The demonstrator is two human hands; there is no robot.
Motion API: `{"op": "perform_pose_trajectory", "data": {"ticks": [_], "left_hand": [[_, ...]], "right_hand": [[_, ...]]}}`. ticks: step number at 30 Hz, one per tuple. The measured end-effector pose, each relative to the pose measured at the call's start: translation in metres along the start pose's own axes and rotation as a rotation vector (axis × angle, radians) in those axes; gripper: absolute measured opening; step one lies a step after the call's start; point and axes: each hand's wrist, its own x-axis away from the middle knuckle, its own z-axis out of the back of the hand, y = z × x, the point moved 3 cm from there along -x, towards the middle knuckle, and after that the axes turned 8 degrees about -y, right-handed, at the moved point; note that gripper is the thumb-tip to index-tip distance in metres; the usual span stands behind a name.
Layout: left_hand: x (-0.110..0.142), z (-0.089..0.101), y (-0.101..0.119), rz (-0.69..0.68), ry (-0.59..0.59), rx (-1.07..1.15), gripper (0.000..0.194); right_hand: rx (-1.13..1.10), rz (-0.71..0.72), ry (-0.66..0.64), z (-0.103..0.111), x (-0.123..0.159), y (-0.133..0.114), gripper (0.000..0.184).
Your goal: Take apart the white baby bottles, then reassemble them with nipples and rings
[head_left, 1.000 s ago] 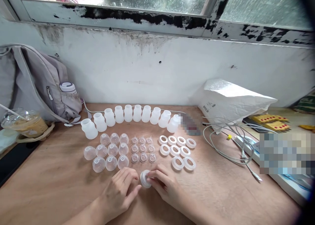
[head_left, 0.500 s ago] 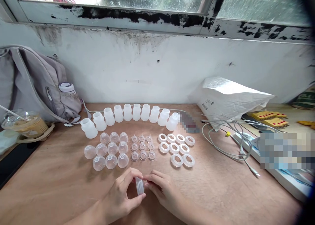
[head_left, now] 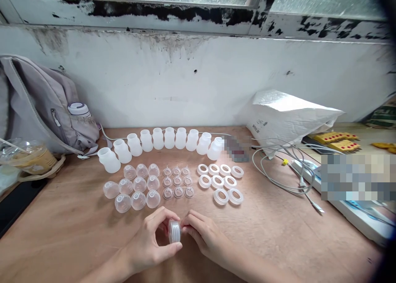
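Note:
My left hand point(head_left: 154, 237) is closed around the edge of a translucent threaded bottle ring point(head_left: 175, 232), thumb below and fingers above. The ring stands on edge just above the table. My right hand point(head_left: 201, 233) is closed in a pinch at its right side, on what looks like the tip of a clear bottle nipple, mostly hidden by the fingers. Beyond my hands lie several clear dome caps point(head_left: 140, 184), rows of clear nipples point(head_left: 177, 181) and several loose white rings point(head_left: 218, 181). Behind them frosted bottles point(head_left: 169, 138) stand in a curved row.
At left are a grey backpack point(head_left: 46, 105), an iced drink cup point(head_left: 34, 157) and a black flat object point(head_left: 21, 202). To the right lie tangled white cables point(head_left: 278, 171), a white package point(head_left: 287, 114) and a power strip point(head_left: 361, 217). The wall bounds the back.
The ring has turned slightly between my hands, showing more of its threaded side. My right fingers have closed more tightly beside it. The whole view has shifted a little.

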Motion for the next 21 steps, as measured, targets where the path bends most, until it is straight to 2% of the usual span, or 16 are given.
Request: {"op": "perform_pose_trajectory", "data": {"ticks": [4,8,11,16,21], "left_hand": [[0.0,-0.005,-0.005,0.074,-0.097,0.202,0.029],[0.0,-0.005,0.004,0.05,-0.193,0.306,0.02],[-0.002,-0.005,0.003,0.055,-0.135,0.382,0.018],[-0.007,-0.01,-0.015,0.127,0.018,0.499,0.023],[-0.006,-0.012,-0.017,0.147,0.04,0.416,0.021]], "right_hand": [[-0.019,-0.004,-0.029,0.001,0.001,-0.002,0.015],[-0.079,-0.037,0.0,0.007,-0.003,-0.001,0.019],[-0.138,-0.039,0.035,0.011,-0.006,-0.001,0.021],[-0.23,-0.082,0.205,0.017,-0.004,-0.004,0.023],[-0.363,-0.133,0.038,0.005,-0.005,-0.009,0.024]]}}
